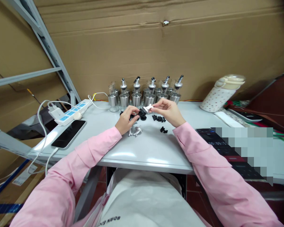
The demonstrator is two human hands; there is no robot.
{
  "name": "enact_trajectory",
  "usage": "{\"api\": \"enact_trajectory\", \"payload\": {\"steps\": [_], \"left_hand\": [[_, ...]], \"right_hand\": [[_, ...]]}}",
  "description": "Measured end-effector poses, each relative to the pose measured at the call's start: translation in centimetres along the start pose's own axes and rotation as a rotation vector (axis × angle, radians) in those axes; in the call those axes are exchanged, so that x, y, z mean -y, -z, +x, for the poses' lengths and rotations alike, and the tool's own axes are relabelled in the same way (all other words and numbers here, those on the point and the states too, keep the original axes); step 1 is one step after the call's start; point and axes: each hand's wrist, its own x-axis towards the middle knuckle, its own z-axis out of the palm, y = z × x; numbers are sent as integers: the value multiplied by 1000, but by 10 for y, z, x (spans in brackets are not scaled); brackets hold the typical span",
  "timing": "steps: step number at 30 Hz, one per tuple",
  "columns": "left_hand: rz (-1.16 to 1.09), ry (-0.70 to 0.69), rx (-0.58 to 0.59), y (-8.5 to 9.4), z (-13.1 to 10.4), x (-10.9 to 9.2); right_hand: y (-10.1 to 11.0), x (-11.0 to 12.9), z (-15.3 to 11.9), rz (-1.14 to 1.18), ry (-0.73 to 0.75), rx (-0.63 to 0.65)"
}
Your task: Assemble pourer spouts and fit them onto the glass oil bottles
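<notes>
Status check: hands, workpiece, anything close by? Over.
Left hand on black end of pourer top. Right hand pinching its pale tip. Black parts, white pieces nearby; bottles behind.

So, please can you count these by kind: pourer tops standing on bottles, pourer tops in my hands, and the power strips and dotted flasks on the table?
Pourer tops on bottles, in a row: 5
Held pourer top, between left hand and right hand: 1
Power strip: 1
Dotted flask: 1
Total: 8
</notes>
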Motion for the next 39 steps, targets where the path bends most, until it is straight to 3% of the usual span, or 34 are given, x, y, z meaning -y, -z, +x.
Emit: {"api": "enact_trajectory", "payload": {"steps": [19, 28, 39], "left_hand": [[146, -111, 52, 5, 0, -4], [20, -125, 229, 1, -3, 1], [242, -156, 276, 1, -4, -5]], "right_hand": [[0, 1, 0, -28, -5, -35], [-1, 1, 1, -31, -22, -15], [-3, 0, 0, -20, -39, 22]]}}
